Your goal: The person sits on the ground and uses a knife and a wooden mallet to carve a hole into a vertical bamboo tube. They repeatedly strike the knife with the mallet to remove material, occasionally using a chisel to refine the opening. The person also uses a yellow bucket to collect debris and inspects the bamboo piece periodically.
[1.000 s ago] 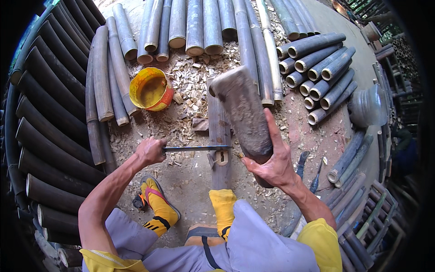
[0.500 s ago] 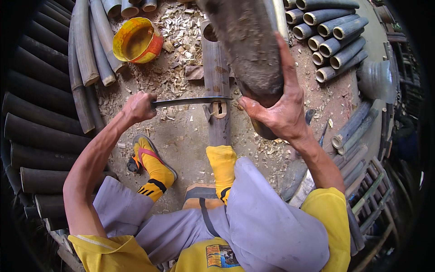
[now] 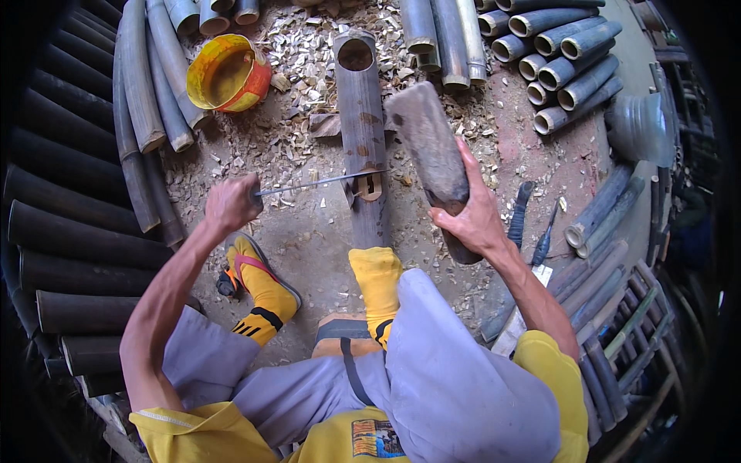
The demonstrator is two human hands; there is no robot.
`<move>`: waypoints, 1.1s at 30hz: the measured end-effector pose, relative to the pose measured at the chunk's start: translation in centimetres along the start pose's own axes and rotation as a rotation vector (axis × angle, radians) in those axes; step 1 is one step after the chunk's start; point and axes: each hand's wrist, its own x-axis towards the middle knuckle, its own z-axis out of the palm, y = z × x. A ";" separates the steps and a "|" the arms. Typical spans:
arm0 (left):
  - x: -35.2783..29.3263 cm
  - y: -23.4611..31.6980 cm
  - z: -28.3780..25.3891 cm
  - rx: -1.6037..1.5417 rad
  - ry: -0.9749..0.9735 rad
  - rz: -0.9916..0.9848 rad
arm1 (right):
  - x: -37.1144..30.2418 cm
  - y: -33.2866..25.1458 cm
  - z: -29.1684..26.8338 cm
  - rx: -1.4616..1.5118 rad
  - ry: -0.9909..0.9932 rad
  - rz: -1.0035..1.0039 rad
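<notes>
In front of me a grey-brown bamboo tube point(image 3: 360, 147) lies lengthwise, its far part propped on a wooden piece point(image 3: 326, 125). It has a round hole near the far end and a small cut slot nearer to me. My left hand point(image 3: 231, 205) is closed around the handle of a knife point(image 3: 309, 184), whose thin blade reaches across the tube at the slot's far edge. My right hand point(image 3: 478, 216) grips a heavy, worn wooden mallet point(image 3: 432, 147), tilted and held just right of the tube, apart from the blade. My foot in a yellow sock point(image 3: 375, 270) rests at the tube's near end.
A yellow and red bucket point(image 3: 264, 77) with brownish liquid stands at the far left, beside long bamboo poles point(image 3: 137, 85). Cut tubes point(image 3: 579, 85) are stacked at the far right. A dark-handled tool point(image 3: 545, 241) lies right of me. Wood chips point(image 3: 305, 46) cover the ground.
The mallet has come down and nearer the ground, away from my view. The knife's blade has turned, showing its thin edge, with its tip still at the slot.
</notes>
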 end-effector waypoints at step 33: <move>-3.2 0.5 1.9 0.105 0.157 0.292 | -11.7 2.9 6.2 0.031 0.008 0.307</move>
